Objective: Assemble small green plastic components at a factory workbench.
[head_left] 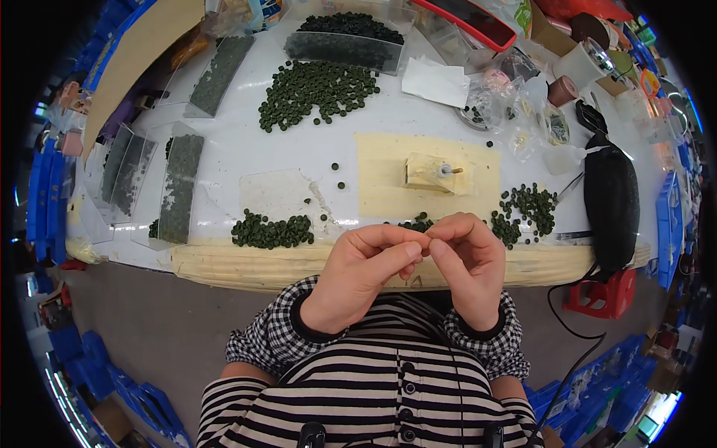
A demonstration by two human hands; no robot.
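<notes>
Left hand and right hand pinch together near the table edge — what they grip is too small to tell; keep fingertips steady above the beads.

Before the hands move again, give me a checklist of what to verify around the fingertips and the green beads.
1. Left hand and right hand meet fingertip to fingertip: ok.
2. Something pinched between them: cannot tell, too small.
3. Green bead piles within reach: ok, one pile near the table's front edge, another at the right.
4. Small block with a pin upright on its yellow mat: ok.
5. Loose beads scattered on the table: not ok.
</notes>
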